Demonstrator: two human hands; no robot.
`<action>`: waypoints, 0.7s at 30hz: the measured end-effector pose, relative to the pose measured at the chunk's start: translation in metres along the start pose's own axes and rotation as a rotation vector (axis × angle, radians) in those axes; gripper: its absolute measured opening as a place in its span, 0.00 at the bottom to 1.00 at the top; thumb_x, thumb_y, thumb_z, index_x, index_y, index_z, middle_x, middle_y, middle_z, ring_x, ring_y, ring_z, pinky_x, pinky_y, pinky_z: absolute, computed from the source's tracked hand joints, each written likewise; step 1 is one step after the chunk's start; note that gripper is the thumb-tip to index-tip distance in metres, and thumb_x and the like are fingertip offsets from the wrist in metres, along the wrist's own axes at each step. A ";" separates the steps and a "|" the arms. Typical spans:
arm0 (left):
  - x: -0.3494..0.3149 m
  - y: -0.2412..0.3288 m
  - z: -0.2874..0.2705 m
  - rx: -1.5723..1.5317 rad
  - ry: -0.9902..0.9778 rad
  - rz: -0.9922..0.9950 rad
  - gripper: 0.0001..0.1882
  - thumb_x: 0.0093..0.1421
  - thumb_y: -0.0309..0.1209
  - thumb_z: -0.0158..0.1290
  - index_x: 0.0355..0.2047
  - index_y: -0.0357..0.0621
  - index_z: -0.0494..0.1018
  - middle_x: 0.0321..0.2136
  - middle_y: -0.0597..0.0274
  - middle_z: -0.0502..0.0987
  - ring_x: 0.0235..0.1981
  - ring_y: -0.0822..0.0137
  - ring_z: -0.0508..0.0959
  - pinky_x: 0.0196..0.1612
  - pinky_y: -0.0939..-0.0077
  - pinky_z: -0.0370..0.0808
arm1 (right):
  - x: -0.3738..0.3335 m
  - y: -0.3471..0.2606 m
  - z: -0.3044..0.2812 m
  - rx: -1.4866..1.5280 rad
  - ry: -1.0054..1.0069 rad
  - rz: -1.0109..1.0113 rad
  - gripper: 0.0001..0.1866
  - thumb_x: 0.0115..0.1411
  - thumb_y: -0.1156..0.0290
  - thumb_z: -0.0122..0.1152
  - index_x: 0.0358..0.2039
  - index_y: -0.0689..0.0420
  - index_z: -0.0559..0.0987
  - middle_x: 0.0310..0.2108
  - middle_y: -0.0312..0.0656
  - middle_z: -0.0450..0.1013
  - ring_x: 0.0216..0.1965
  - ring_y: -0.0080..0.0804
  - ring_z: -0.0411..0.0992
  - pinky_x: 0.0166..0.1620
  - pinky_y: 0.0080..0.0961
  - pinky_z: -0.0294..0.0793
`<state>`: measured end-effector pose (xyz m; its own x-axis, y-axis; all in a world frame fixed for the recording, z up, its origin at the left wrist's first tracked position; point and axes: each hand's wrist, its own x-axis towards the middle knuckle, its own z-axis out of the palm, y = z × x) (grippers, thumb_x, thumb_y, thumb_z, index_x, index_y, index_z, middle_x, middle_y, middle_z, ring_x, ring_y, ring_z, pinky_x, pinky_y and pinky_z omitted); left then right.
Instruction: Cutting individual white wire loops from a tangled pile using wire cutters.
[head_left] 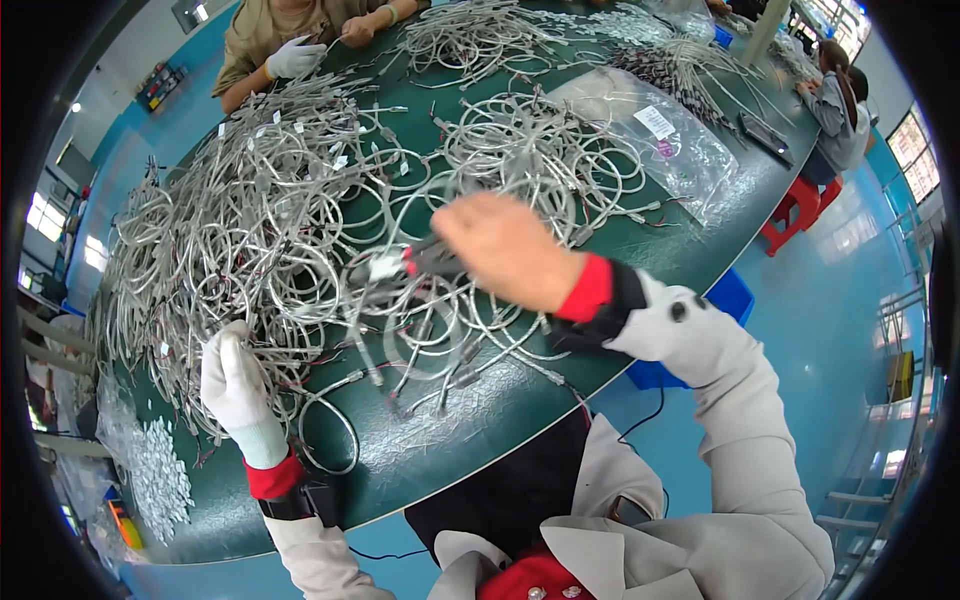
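A green table [450, 432] fills the centre, its bare top glossy toward seven o'clock. Around ten o'clock rises a pale wall [125, 58]. Bright daylight shows through a paned window [912, 150] just past two. Below it, red stools [793, 215] stand on the shiny blue floor [800, 340], which gleams toward three.

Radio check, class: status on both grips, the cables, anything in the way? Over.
White-gloved left grip at tangled, looped grey cables, hold unclear. Bare right grip around a blurred black-and-red tool. Loose cables crowd the green table below it.
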<state>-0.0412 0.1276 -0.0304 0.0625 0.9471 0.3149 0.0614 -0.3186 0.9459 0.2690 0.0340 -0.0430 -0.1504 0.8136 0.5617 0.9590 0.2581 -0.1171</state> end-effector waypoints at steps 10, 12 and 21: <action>-0.002 0.003 0.001 0.042 -0.007 -0.019 0.12 0.65 0.32 0.48 0.39 0.35 0.75 0.15 0.79 0.62 0.14 0.87 0.55 0.18 0.88 0.48 | -0.004 0.112 -0.096 -0.285 0.128 0.135 0.20 0.45 0.85 0.55 0.41 0.57 0.70 0.32 0.48 0.71 0.37 0.50 0.71 0.36 0.41 0.70; -0.002 0.003 0.002 0.080 0.006 -0.028 0.11 0.65 0.32 0.49 0.39 0.35 0.75 0.15 0.79 0.63 0.15 0.87 0.55 0.18 0.88 0.48 | -0.017 0.120 -0.101 -0.263 0.096 0.178 0.20 0.47 0.84 0.56 0.42 0.57 0.70 0.32 0.48 0.71 0.36 0.50 0.71 0.37 0.39 0.70; -0.006 0.018 0.013 0.142 -0.017 0.028 0.10 0.64 0.32 0.49 0.38 0.37 0.76 0.16 0.79 0.64 0.16 0.86 0.57 0.19 0.88 0.52 | -0.016 0.053 -0.092 0.252 0.044 0.468 0.14 0.54 0.77 0.60 0.41 0.59 0.71 0.32 0.45 0.71 0.32 0.42 0.71 0.37 0.28 0.70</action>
<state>-0.0278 0.1156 -0.0161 0.0828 0.9372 0.3388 0.1999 -0.3487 0.9157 0.3440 -0.0131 0.0176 0.2950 0.8507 0.4350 0.8330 -0.0059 -0.5533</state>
